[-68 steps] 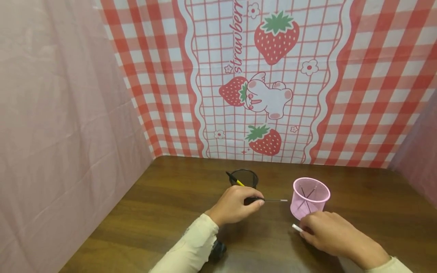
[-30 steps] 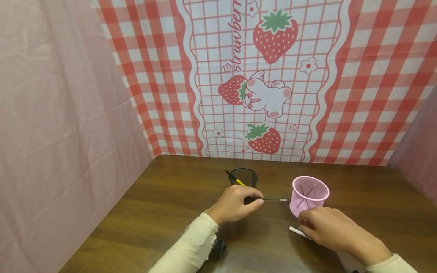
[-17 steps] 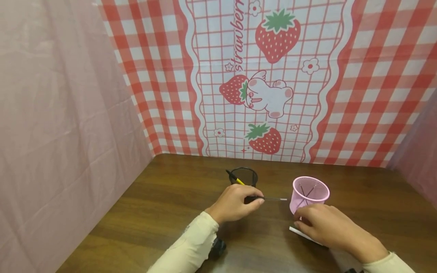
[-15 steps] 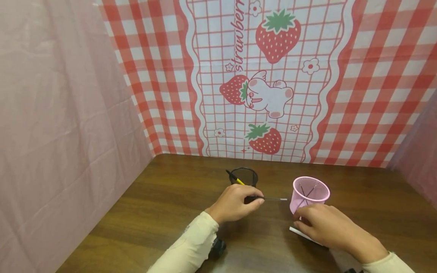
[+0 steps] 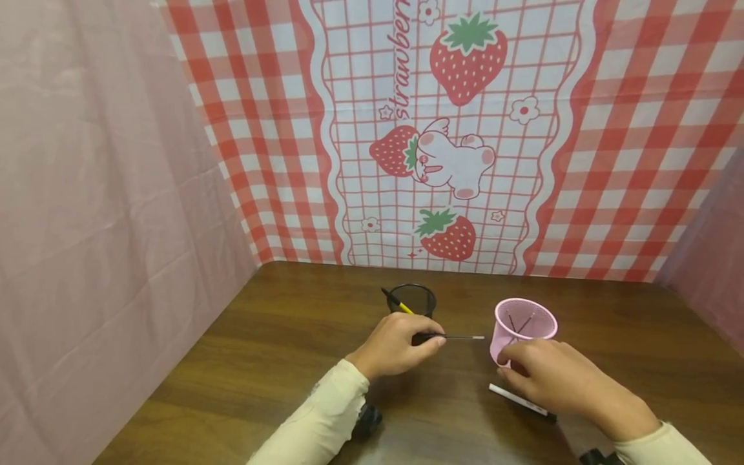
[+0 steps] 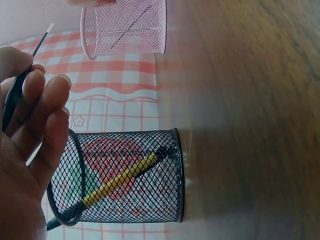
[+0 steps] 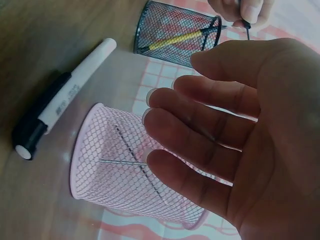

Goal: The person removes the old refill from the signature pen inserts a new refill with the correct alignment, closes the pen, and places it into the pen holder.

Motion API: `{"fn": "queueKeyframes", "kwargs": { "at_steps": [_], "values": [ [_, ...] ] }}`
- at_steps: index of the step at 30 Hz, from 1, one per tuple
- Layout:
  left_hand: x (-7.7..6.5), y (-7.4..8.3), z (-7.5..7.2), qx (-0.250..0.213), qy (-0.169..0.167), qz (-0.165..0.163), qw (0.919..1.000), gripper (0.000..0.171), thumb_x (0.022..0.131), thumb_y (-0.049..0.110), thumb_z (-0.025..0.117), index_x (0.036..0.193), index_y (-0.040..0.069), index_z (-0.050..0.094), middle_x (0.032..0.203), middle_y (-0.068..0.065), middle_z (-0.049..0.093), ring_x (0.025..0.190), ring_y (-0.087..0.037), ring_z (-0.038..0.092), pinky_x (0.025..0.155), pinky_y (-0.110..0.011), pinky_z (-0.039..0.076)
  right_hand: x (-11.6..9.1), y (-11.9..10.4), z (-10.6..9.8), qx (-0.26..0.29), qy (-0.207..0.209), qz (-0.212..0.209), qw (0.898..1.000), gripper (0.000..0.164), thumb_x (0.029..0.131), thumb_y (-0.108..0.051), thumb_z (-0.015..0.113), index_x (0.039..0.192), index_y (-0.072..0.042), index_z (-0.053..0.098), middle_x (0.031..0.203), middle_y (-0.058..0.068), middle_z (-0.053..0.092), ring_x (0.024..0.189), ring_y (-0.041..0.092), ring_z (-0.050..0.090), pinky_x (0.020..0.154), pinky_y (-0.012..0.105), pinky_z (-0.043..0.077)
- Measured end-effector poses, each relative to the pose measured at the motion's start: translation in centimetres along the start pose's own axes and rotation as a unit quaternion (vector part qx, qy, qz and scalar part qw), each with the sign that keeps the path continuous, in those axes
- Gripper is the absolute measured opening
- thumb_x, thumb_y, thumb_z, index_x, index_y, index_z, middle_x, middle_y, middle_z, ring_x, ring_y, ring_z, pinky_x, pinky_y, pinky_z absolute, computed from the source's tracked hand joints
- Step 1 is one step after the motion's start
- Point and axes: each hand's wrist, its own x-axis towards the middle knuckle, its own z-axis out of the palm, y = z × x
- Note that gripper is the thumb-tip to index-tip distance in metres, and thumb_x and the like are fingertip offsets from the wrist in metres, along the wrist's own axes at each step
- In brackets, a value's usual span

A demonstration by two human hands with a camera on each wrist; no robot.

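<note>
My left hand (image 5: 392, 347) pinches a slim black-handled tool (image 5: 459, 336) between thumb and fingers. Its thin shaft and pale tip point right, and the left wrist view shows the dark handle (image 6: 17, 90) lying along the fingers. My right hand (image 5: 560, 382) hovers beside the pink mesh pen holder (image 5: 500, 342), fingers loosely bent with nothing between them. Below it a white marker (image 5: 516, 398) with a black cap lies on the wooden table. Two thin dark sticks (image 7: 131, 147) lean crossed inside the pink holder.
Behind my left hand stands a black mesh pen holder (image 5: 433, 303) with a yellow-and-black pen (image 6: 120, 181) leaning in it. A strawberry-print checked cloth (image 5: 465, 129) hangs at the table's back edge. A pale pink curtain (image 5: 116, 194) flanks the left side.
My right hand has let go of the marker, which now lies on the table. That hand has moved slightly up and away toward the pink holder. The left hand stays put, holding the tool.
</note>
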Motion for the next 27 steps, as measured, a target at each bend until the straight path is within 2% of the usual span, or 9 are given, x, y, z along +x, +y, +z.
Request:
{"fn": "queueKeyframes", "kwargs": {
  "at_steps": [4, 12, 19, 27],
  "values": [
    [0.0, 0.0, 0.0, 0.002, -0.001, -0.003, 1.0, 0.017, 0.097, 0.024, 0.068, 0.106, 0.013, 0.076, 0.098, 0.006, 0.074, 0.086, 0.006, 0.062, 0.08, -0.013, 0.048, 0.1, -0.2, -0.3, 0.001, 0.005, -0.006, 1.0, 0.014, 0.087, -0.029, 0.076, 0.081, -0.033, 0.064, 0.067, -0.026, 0.041, 0.058, -0.004, 0.04, 0.054, 0.03, 0.04],
    [0.0, 0.1, 0.0, 0.011, 0.005, -0.005, 0.9999, 0.016, 0.096, 0.024, 0.069, 0.105, 0.014, 0.076, 0.094, 0.008, 0.073, 0.083, 0.006, 0.061, 0.078, -0.014, 0.048, 0.7, -1.2, -0.8, 0.008, 0.029, -0.024, 0.999, 0.025, 0.086, -0.022, 0.075, 0.077, -0.036, 0.056, 0.065, -0.027, 0.039, 0.057, -0.006, 0.039, 0.053, 0.026, 0.037],
    [-0.3, 0.0, 0.0, -0.003, -0.003, -0.013, 0.9999, 0.019, 0.098, 0.025, 0.067, 0.106, 0.011, 0.076, 0.099, 0.006, 0.074, 0.088, 0.005, 0.063, 0.081, -0.014, 0.048, 1.7, -2.1, -1.1, 0.007, 0.033, -0.019, 0.999, 0.011, 0.088, -0.024, 0.075, 0.085, -0.032, 0.068, 0.074, -0.03, 0.05, 0.066, -0.008, 0.046, 0.061, 0.028, 0.046],
    [-0.1, 0.2, -0.1, -0.005, 0.0, -0.009, 0.9999, 0.017, 0.097, 0.025, 0.068, 0.105, 0.012, 0.076, 0.098, 0.006, 0.074, 0.086, 0.005, 0.062, 0.08, -0.013, 0.048, 2.2, -2.2, -1.8, 0.0, 0.033, -0.02, 0.999, 0.006, 0.088, -0.027, 0.074, 0.085, -0.03, 0.07, 0.075, -0.029, 0.053, 0.066, -0.006, 0.049, 0.062, 0.03, 0.048]
  ]
}}
